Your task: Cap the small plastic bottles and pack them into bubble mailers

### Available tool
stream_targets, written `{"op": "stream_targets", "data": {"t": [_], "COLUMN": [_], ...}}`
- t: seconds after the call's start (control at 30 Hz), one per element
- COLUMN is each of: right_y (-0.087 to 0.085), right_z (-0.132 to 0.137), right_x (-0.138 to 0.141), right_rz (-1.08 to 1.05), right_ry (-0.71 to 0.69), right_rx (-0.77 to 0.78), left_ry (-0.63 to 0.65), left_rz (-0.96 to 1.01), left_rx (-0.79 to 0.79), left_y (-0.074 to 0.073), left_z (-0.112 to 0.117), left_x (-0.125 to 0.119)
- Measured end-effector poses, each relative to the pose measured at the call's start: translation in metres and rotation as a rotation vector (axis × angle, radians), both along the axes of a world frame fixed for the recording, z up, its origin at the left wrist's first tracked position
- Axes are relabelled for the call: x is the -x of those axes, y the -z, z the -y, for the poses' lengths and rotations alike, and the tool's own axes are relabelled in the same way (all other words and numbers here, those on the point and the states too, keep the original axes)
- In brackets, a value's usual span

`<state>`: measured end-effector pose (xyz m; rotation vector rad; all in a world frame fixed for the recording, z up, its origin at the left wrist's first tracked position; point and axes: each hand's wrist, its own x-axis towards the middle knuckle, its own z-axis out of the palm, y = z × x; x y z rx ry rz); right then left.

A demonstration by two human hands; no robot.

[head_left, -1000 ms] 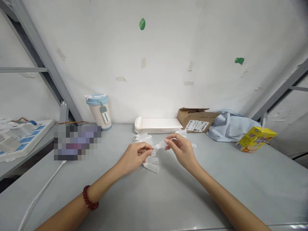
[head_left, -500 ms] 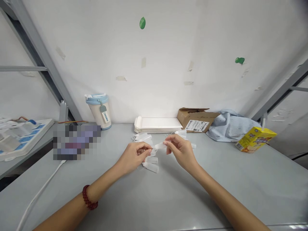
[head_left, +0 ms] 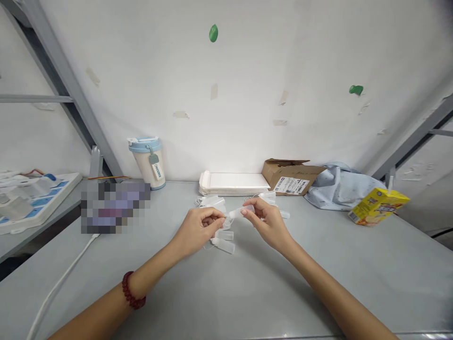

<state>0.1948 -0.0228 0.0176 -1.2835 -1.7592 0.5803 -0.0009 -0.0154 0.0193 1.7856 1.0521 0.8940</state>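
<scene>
My right hand [head_left: 267, 219] pinches a small translucent plastic bottle [head_left: 235, 214] by its body, with the narrow white end pointing left. Close to that narrow end, the thumb and fingers of my left hand [head_left: 203, 228] are pressed together. A thin dark sliver shows at their tips, too small to name. Below and behind my hands, several similar small bottles [head_left: 224, 245] lie on the grey table [head_left: 212, 297], some with thin cord loops. More such bottles [head_left: 268, 196] lie behind my right hand, partly hidden by it.
A stack of flat white boxes [head_left: 237, 182] stands against the wall beside an opened cardboard box [head_left: 283, 177]. Farther right are a light blue cloth [head_left: 339, 189] and a yellow carton [head_left: 378, 207]. To the left are a lidded cup [head_left: 150, 163], a white cable [head_left: 63, 283] and a power strip [head_left: 46, 198].
The right hand's fingers have shifted their grip on the small bottle, and its rear end now shows above the thumb. My left hand holds nearly the same pose. The view has moved slightly.
</scene>
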Motion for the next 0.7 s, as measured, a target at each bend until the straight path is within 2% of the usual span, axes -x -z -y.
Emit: {"op": "stream_targets", "data": {"t": [0.37, 0.7], "right_y": [-0.0062, -0.0025], "right_z": [0.0022, 0.0019], "right_x": [-0.0004, 0.0009], "right_rz": [-0.017, -0.041], "right_ry": [-0.093, -0.144], "right_rx": [0.099, 0.152], "left_ry": [-0.011, -0.01], "left_rz": [-0.014, -0.07], "left_rx": [0.036, 0.044], "left_y": [0.0012, 0.0036], "left_z": [-0.0002, 0.002], "left_x": [0.0008, -0.0002]}}
